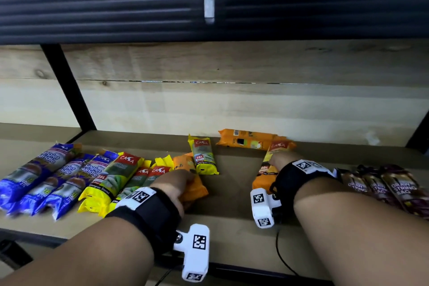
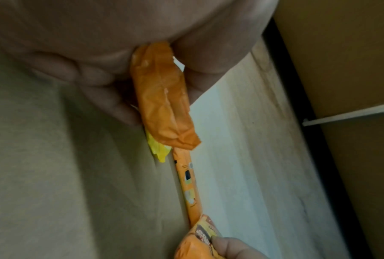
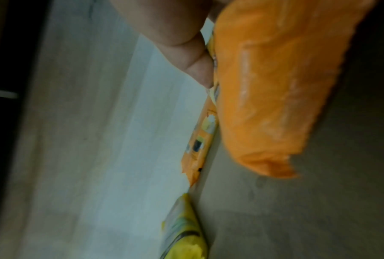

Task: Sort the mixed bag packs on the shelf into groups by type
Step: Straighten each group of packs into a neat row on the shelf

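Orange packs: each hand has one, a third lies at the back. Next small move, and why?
Probably bring both held packs together beside the third orange pack at the back. The left hand grips one orange pack, the right hand another; blue, yellow and dark packs already lie grouped, except one stray yellow pack.

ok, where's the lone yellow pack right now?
Head view: the yellow pack lies mid-shelf, just beyond the left hand, overlapping its orange pack, left of the back orange pack.
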